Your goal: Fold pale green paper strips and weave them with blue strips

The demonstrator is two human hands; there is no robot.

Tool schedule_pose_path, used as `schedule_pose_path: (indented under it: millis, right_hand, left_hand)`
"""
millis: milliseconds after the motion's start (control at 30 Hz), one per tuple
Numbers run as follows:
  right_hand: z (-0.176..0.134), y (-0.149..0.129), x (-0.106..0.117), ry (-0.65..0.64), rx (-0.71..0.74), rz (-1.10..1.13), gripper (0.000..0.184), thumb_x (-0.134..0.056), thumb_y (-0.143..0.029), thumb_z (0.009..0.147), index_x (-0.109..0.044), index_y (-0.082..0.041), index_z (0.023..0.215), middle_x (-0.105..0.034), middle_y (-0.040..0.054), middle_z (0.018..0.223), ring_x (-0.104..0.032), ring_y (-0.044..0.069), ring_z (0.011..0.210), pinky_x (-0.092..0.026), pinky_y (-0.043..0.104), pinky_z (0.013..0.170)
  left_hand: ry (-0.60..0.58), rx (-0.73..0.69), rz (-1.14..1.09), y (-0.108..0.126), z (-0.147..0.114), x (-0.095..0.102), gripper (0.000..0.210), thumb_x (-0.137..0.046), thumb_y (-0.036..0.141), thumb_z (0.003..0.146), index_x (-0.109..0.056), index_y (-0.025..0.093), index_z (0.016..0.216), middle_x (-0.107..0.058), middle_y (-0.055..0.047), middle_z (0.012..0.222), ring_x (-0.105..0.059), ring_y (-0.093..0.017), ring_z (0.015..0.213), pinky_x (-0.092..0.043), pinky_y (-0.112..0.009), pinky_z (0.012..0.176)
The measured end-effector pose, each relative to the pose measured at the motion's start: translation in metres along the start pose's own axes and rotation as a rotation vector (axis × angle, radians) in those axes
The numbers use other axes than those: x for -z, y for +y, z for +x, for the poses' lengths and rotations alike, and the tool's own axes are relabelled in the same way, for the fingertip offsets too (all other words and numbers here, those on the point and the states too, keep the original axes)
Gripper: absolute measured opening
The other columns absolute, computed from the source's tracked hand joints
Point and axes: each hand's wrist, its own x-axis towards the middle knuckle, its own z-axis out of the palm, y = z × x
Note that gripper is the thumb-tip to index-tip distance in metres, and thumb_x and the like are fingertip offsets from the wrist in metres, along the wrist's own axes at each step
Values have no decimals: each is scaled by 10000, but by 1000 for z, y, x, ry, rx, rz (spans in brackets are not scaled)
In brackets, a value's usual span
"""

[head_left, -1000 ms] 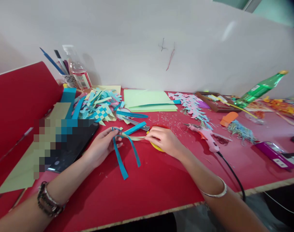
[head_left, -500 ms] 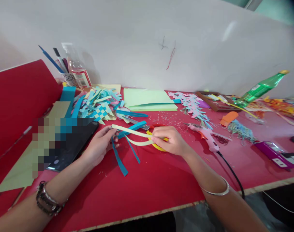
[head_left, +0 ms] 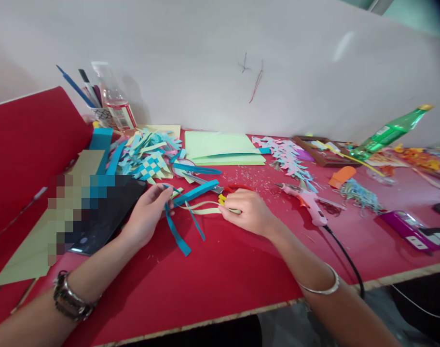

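My left hand point(head_left: 147, 214) is closed, pinching blue paper strips point(head_left: 178, 237) between thumb and fingers; their loose ends fan out to the right and hang down. Pale yellow paper strips point(head_left: 207, 210) stretch from the left fingers to my right hand point(head_left: 251, 212), which is curled shut around their other ends. How the yellow and blue strips join is hidden by the left fingers. Behind the right hand lies a tool with a yellow handle point(head_left: 222, 198), mostly covered, and red handles point(head_left: 238, 186) show beside it.
A pink glue gun point(head_left: 309, 205) with a black cord lies right of my right hand. A dark phone point(head_left: 113, 217) is by my left wrist. Further back are a heap of cut paper strips point(head_left: 153, 144), pale green sheets point(head_left: 220, 144), and a tilted green bottle point(head_left: 390, 132).
The right fingers have curled further over the yellow strips, which now sag and sit lower between the hands. The left fingertips have shifted from the yellow strip's end onto a blue one.
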Motion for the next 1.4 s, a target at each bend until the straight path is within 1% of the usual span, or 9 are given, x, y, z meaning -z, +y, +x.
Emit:
schedule_pose_path:
  millis: [200,367,467,633,833,933,1067,1200,1400]
  right_hand:
    - [2,-10,-6,118,-1,-113,382,-388,-227,843,-408,-169,466,-387,-34,445,-319,77,461,-268,227,549]
    - [3,-17,-10,71,138,-111,350,-423,-211,822,-463,-166,478,-433,-38,456,-338,77,467,-255,235,549]
    - [2,-21,-12,-5,256,-66,316,-429,-211,823,-494,-166,517,-472,-37,484,-368,79,491,-254,236,556]
    - [2,-28,-14,-60,300,-34,279,-440,-192,800,-505,-167,530,-485,-37,484,-383,82,501,-261,238,568]
    - [3,-29,-15,102,156,-133,321,-430,-218,838,-523,-167,535,-482,-30,502,-392,83,494,-282,242,557]
    - [3,-28,-16,187,122,-157,266,-432,-243,854,-564,-166,636,-537,-9,591,-446,90,557,-317,235,581]
    - [3,-28,-16,285,94,-105,177,-447,-242,851,-569,-175,741,-567,4,654,-499,102,630,-357,225,616]
    - [2,-28,-16,367,78,-79,139,-483,-232,831,-538,-182,713,-536,-5,609,-489,102,599,-370,223,597]
    - [1,-30,-14,486,162,-96,90,-551,-200,784,-497,-192,713,-537,7,679,-504,109,655,-397,229,621]
  left_hand:
    - [-9,-124,116,-1,-2,-2,230,-586,402,711,-517,195,782,-456,44,628,-464,-98,580,-425,-188,524]
    - [29,-222,220,-4,0,-1,257,-564,396,730,-509,211,900,-482,44,691,-478,-104,623,-403,-211,589]
    - [82,-252,259,-5,1,1,241,-563,392,727,-522,202,869,-475,40,696,-467,-106,648,-379,-216,608]
    - [92,-304,252,-5,3,1,254,-585,385,710,-509,198,864,-457,37,709,-446,-98,639,-359,-213,584]
    - [-53,-361,377,-5,-2,-3,289,-553,376,730,-468,189,933,-482,29,718,-475,-108,626,-384,-218,564]
    - [-142,-422,436,-5,-5,-5,302,-533,362,752,-465,196,995,-528,5,800,-519,-128,679,-412,-228,585]
    - [-135,-462,467,-4,-5,-2,269,-468,353,799,-487,211,1027,-547,-14,916,-522,-126,719,-421,-227,623]
    - [-123,-427,522,-2,-4,1,235,-430,356,819,-522,204,973,-534,9,773,-462,-110,617,-381,-211,569]
    - [-209,-425,598,-1,-8,0,232,-360,336,840,-513,184,924,-457,33,647,-379,-100,516,-333,-211,495]
